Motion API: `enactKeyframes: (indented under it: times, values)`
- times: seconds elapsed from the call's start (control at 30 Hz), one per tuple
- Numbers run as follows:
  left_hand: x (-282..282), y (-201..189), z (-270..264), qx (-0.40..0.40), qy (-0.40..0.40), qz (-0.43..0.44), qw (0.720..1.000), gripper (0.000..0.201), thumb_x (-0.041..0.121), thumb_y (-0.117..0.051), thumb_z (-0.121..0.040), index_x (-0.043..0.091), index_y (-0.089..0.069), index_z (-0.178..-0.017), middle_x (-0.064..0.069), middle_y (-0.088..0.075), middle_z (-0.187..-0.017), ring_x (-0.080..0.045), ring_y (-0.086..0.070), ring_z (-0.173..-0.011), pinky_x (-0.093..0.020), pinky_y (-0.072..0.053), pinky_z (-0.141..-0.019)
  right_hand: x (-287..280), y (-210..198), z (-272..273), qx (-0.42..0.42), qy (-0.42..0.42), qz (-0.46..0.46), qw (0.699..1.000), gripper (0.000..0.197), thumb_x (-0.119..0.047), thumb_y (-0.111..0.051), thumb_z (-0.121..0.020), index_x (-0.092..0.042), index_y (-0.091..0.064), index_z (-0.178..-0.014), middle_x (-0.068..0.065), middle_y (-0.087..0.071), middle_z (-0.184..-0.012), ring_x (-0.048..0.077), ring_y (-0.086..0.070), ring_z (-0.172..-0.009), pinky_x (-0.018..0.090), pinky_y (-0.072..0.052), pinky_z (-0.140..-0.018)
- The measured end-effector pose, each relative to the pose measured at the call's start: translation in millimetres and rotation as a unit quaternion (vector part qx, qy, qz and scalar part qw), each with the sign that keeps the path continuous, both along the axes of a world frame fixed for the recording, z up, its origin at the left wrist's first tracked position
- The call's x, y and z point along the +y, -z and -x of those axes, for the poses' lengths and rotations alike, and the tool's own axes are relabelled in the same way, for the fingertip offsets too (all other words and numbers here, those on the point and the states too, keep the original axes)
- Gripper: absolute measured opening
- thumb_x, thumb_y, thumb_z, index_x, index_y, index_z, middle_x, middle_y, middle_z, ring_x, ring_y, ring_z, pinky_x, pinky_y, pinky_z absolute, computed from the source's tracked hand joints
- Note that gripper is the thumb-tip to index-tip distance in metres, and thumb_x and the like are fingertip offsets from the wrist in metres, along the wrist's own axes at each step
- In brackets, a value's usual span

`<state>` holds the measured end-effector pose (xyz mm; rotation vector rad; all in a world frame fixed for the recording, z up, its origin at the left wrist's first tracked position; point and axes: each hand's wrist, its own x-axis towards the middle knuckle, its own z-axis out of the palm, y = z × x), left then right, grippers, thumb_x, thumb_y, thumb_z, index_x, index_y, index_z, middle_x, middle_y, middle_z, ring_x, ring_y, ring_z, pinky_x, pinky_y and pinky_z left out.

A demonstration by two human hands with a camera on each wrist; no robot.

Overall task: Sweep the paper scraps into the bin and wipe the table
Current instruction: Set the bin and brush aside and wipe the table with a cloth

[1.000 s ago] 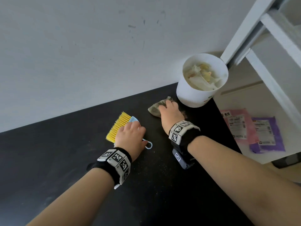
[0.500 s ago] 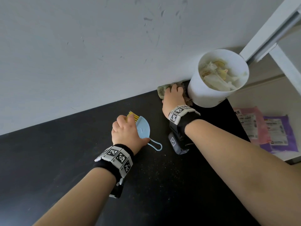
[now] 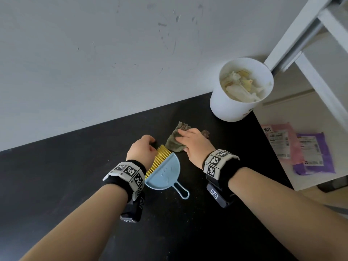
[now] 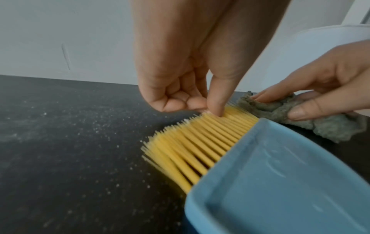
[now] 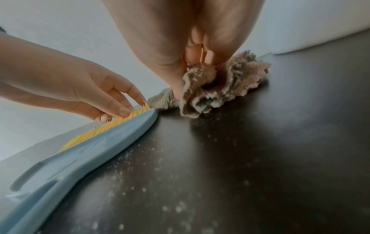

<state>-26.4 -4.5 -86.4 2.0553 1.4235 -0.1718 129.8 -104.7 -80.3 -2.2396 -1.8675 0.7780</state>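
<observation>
Black tabletop (image 3: 56, 185) against grey wall, dusty specks left. Right hand (image 3: 194, 146) grasps cloth (image 3: 174, 143) bunched for wiping, at 7 o'clock of bin (image 3: 226, 108) holding scraps. Left hand (image 3: 141, 149) fingers curled, touching brush (image 3: 160, 161) bristles, probably parking it.

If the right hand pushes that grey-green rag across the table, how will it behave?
The rag is bunched in loose folds under the right hand, so it is probably floppy and would crumple rather than slide flat. Its fuzzy pile likely drags on the black table, catching the pale specks.
</observation>
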Motion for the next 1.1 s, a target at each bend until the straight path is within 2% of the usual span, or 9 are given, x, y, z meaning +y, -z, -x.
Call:
enactKeyframes:
  times: [0.07,0.23,0.33,0.4,0.6,0.77,0.87,0.97,1.1]
  values:
    - [-3.7,0.5,-1.9,0.027,0.028,-0.008,0.999,0.030,0.011,-0.046,-0.092,0.019,-0.057,-0.119,0.000,-0.063,-0.100,-0.018,-0.058,-0.085,-0.030,-0.049,-0.072,-4.8,-0.9,-1.7,0.011,0.008,0.004,1.000,0.045,-0.009,-0.048,-0.094,-0.018,-0.044,-0.138,-0.004,-0.031,-0.152,0.017,-0.024,-0.138,0.031,-0.032,-0.110]
    - [-3.2,-2.4,-7.3,0.028,0.077,-0.028,0.996,0.029,0.017,-0.040,-0.099,0.020,-0.061,-0.118,-0.005,-0.062,-0.111,-0.026,-0.055,-0.105,-0.038,-0.049,-0.087,-18.6,2.2,-20.3,-0.012,0.062,0.021,0.998,0.045,-0.009,-0.048,-0.093,-0.019,-0.046,-0.137,-0.005,-0.030,-0.152,0.018,-0.025,-0.137,0.034,-0.035,-0.110]
    - [1.3,-10.3,-13.9,-0.011,0.087,-0.033,0.996,0.029,0.017,-0.040,-0.100,0.017,-0.062,-0.118,-0.007,-0.059,-0.110,-0.022,-0.058,-0.095,-0.030,-0.045,-0.077,-30.5,8.4,-27.2,-0.031,0.146,0.011,0.989,0.044,-0.008,-0.047,-0.093,-0.018,-0.046,-0.136,-0.005,-0.030,-0.152,0.020,-0.026,-0.136,0.033,-0.038,-0.106]
    - [4.9,-17.6,-23.1,-0.027,0.094,-0.051,0.994,0.029,0.014,-0.039,-0.099,0.016,-0.061,-0.117,-0.007,-0.058,-0.108,-0.020,-0.056,-0.089,-0.027,-0.040,-0.073,-34.6,8.2,-27.2,-0.034,0.168,0.019,0.985,0.044,-0.008,-0.047,-0.092,-0.018,-0.046,-0.135,-0.005,-0.029,-0.153,0.020,-0.026,-0.136,0.034,-0.041,-0.103]
    - [21.6,-36.1,-75.9,-0.074,0.091,-0.097,0.988,0.033,0.008,-0.037,-0.097,0.015,-0.062,-0.117,-0.008,-0.059,-0.110,-0.024,-0.057,-0.095,-0.028,-0.039,-0.075,-51.5,-1.3,-32.6,-0.075,0.164,0.071,0.981,0.044,-0.005,-0.044,-0.091,-0.017,-0.046,-0.133,-0.004,-0.023,-0.154,0.021,-0.023,-0.137,0.036,-0.043,-0.100]
    - [31.0,-39.2,-127.8,-0.096,0.073,-0.118,0.986,0.033,0.007,-0.037,-0.096,0.014,-0.058,-0.122,-0.011,-0.053,-0.119,-0.028,-0.057,-0.099,-0.029,-0.041,-0.075,-76.3,-3.7,-48.6,-0.090,0.153,0.080,0.981,0.042,-0.004,-0.043,-0.091,-0.014,-0.050,-0.131,-0.004,-0.024,-0.154,0.019,-0.025,-0.136,0.030,-0.043,-0.100]
    - [28.1,-35.9,-152.0,-0.117,0.073,-0.098,0.986,0.035,0.006,-0.039,-0.097,0.013,-0.052,-0.129,-0.011,-0.045,-0.130,-0.029,-0.055,-0.107,-0.032,-0.045,-0.086,-80.2,-4.2,-54.3,-0.081,0.153,0.074,0.982,0.042,-0.003,-0.043,-0.090,-0.015,-0.052,-0.129,-0.005,-0.026,-0.153,0.016,-0.026,-0.136,0.027,-0.043,-0.099]
    - [18.2,-28.7,-159.2,-0.115,0.132,-0.097,0.980,0.042,0.007,-0.044,-0.097,0.013,-0.044,-0.138,-0.009,-0.036,-0.140,-0.025,-0.045,-0.122,-0.031,-0.038,-0.099,-76.0,-4.3,-55.4,-0.075,0.152,0.076,0.983,0.040,-0.003,-0.044,-0.089,-0.013,-0.055,-0.127,-0.004,-0.029,-0.152,0.018,-0.025,-0.136,0.028,-0.043,-0.098]
    - [-3.2,-18.4,-141.0,-0.011,0.248,-0.109,0.962,0.045,0.021,-0.051,-0.096,0.018,-0.042,-0.140,-0.004,-0.035,-0.145,-0.024,-0.036,-0.131,-0.036,-0.033,-0.106,-73.1,-3.7,-56.3,-0.075,0.148,0.076,0.983,0.039,-0.004,-0.042,-0.091,-0.011,-0.052,-0.128,-0.002,-0.029,-0.153,0.019,-0.024,-0.137,0.027,-0.041,-0.099]
